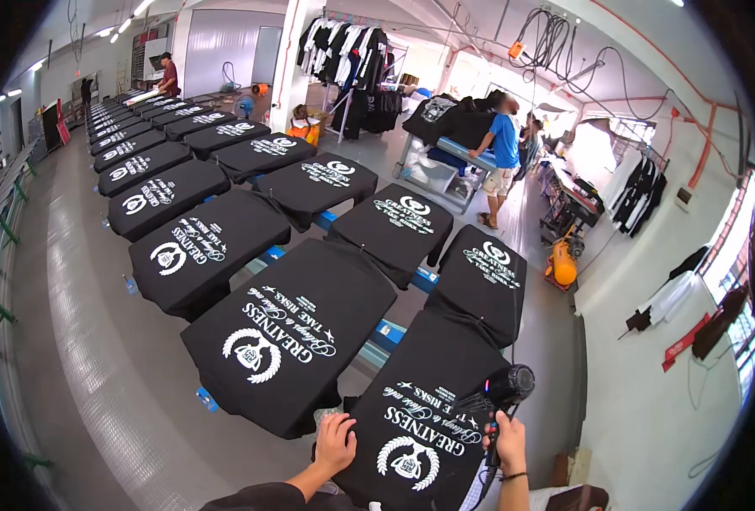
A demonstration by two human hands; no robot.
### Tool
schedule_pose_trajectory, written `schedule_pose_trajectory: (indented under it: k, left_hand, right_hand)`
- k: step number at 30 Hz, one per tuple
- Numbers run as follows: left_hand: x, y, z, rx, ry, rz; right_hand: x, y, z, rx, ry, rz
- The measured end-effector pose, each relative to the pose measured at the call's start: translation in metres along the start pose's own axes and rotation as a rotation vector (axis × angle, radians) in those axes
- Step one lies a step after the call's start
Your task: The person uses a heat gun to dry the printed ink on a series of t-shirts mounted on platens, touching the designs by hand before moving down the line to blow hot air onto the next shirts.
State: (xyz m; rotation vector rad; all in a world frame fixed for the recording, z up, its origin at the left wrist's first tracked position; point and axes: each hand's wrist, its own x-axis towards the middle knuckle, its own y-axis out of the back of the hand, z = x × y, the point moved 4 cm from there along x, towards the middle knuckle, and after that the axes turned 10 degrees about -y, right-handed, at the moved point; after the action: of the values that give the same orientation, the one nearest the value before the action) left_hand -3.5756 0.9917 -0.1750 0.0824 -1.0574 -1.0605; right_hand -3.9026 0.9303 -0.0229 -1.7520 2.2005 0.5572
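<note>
My right hand grips the handle of a black hair dryer above the right side of the nearest black T-shirt. The dryer's nozzle points left over white printed lettering. This shirt lies spread on a printing board and carries "GREATNESS" lettering and a wreath emblem. My left hand rests at the shirt's left edge, fingers loosely bent and slightly apart, with nothing visible in them. Next to it on the left lies another printed black T-shirt.
Two rows of shirt-covered boards run along a blue-edged table into the distance. A person in a blue shirt stands by a cart. An orange tank stands right, near the wall. Another person is at the far left.
</note>
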Motion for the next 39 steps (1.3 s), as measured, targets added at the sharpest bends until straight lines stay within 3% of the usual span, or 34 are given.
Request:
schedule_pose_trajectory:
  k: [10, 14, 18, 24, 30, 39]
  left_hand:
    - [0.006, -0.004, 0.001, -0.094, 0.007, 0.022]
    - [0.0, -0.006, -0.003, -0.066, 0.042, -0.029]
    - [0.001, -0.007, -0.003, -0.058, 0.043, -0.041]
    - [0.0, -0.009, -0.005, -0.109, 0.039, -0.078]
    - [0.001, -0.011, -0.005, -0.124, 0.035, -0.088]
    - [0.002, -0.006, -0.001, -0.124, 0.051, -0.065]
  right_hand:
    - [-0.028, -0.035, -0.029, -0.123, 0.008, -0.138]
    - [-0.046, -0.03, -0.025, 0.045, -0.073, -0.224]
    - [-0.056, -0.011, -0.014, -0.019, -0.057, -0.198]
    - [-0.049, 0.032, 0.009, -0.108, -0.047, 0.106]
    - [-0.022, 0.048, 0.016, -0.095, -0.039, 0.211]
    - [0.006, -0.011, -0.006, -0.016, 0.035, 0.069]
